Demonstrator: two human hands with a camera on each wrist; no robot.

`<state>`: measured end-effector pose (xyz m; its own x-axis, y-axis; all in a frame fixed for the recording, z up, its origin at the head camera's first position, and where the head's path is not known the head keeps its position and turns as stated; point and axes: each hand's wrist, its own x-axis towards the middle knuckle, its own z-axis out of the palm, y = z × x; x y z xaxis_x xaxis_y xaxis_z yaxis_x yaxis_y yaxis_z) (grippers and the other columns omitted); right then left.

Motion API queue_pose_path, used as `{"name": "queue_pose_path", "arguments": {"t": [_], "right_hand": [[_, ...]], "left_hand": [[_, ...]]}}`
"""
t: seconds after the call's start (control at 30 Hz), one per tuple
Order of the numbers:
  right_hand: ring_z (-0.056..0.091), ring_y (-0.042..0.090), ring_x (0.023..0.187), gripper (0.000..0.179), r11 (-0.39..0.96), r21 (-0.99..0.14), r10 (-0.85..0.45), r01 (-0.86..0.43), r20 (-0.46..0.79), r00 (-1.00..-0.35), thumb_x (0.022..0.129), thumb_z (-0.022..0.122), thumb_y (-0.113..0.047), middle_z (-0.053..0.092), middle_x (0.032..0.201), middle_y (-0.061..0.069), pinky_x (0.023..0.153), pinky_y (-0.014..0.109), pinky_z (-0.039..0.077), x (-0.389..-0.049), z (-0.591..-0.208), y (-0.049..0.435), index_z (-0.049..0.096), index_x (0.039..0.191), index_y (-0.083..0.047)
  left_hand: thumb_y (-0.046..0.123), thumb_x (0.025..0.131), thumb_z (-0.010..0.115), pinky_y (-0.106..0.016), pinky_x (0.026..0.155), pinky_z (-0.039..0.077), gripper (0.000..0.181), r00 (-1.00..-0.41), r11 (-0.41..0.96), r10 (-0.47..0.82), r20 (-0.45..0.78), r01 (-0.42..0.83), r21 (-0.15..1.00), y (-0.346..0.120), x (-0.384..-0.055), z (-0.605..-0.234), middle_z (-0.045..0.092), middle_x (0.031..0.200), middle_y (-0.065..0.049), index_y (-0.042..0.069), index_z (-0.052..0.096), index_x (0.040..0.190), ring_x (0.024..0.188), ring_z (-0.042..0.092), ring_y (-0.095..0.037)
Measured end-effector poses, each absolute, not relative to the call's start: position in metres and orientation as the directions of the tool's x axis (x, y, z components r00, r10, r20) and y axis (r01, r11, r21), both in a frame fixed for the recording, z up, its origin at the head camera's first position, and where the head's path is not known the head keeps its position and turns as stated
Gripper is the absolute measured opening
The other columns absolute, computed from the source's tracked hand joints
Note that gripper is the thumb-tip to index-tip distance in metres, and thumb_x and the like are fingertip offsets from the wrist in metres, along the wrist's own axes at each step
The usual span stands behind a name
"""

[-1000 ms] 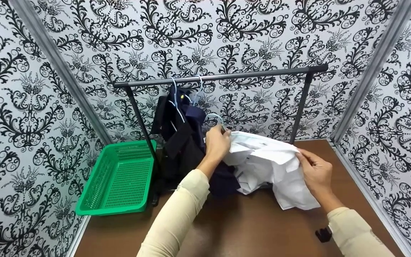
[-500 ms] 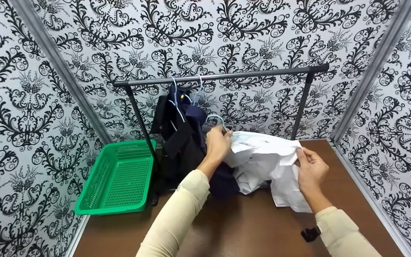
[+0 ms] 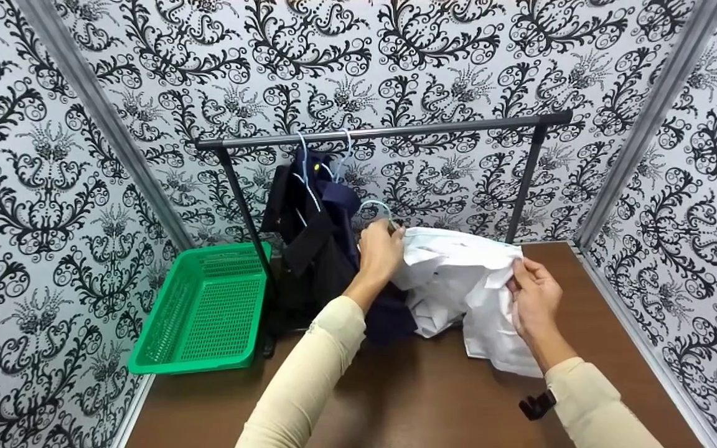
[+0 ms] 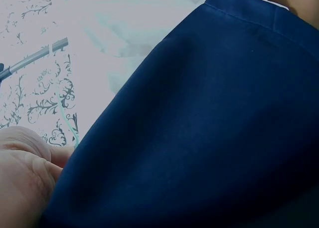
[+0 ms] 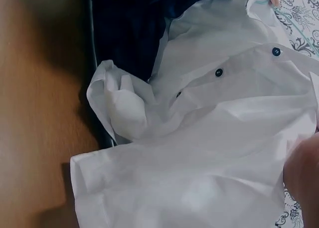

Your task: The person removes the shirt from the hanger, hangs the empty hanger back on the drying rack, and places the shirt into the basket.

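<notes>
My left hand (image 3: pixel 380 252) grips a pale blue hanger (image 3: pixel 374 203), whose hook curves up above the fist, close to the collar end of a white shirt (image 3: pixel 452 283). The shirt is spread sideways over the hanger. With thumb and fingers, my right hand (image 3: pixel 536 295) pinches its right shoulder, and the sleeve hangs below. Dark buttons (image 5: pixel 219 73) run along the shirt's front in the right wrist view. A navy garment (image 4: pixel 189 113) fills most of the left wrist view, beside my left hand (image 4: pixel 25 173); the left fingertips are mostly hidden there.
A dark metal clothes rail (image 3: pixel 433 128) stands across the brown table (image 3: pixel 433 398). Black clothing (image 3: pixel 318 255) and navy clothing (image 3: pixel 341 198) hang at its left on blue hangers. A green plastic basket (image 3: pixel 218 317) sits at the far left. Patterned walls enclose the table.
My right hand has shifted slightly left, with the pinched shoulder and hanging sleeve moving along. The hanger's end is now covered at that shoulder. My left hand has stayed nearly still.
</notes>
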<state>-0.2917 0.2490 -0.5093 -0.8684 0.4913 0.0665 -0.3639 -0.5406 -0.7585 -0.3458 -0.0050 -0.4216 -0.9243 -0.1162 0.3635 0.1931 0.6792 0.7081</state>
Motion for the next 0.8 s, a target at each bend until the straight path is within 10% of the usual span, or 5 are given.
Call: {"name": "queue_pose_path", "arguments": {"t": [0.3,0.8], "right_hand": [[0.076,0.013,0.092,0.013,-0.715,-0.633,0.367,-0.296,0.021,-0.93,0.103,0.06,0.001,0.077,0.104,0.007,0.088,0.022,0.062,-0.286,-0.511,0.252,0.072,0.098,-0.001],[0.074,0.013,0.092,0.021,-0.879,-0.457,0.102,-0.137,0.101,-0.99,0.107,0.05,0.004,0.077,0.102,0.006,0.087,0.019,0.06,-0.29,-0.52,0.265,0.07,0.101,-0.001]], "left_hand": [[0.021,0.098,0.075,-0.052,0.086,0.06,0.019,-0.923,0.668,-0.114,0.368,0.203,0.716,-0.005,-0.345,-0.423,0.081,0.087,-0.012,0.009,0.074,0.083,0.094,0.079,-0.036],[0.022,0.099,0.076,-0.052,0.088,0.06,0.02,-0.92,0.688,-0.096,0.38,0.214,0.693,-0.005,-0.344,-0.426,0.081,0.09,-0.014,0.007,0.073,0.086,0.096,0.078,-0.039]]}}
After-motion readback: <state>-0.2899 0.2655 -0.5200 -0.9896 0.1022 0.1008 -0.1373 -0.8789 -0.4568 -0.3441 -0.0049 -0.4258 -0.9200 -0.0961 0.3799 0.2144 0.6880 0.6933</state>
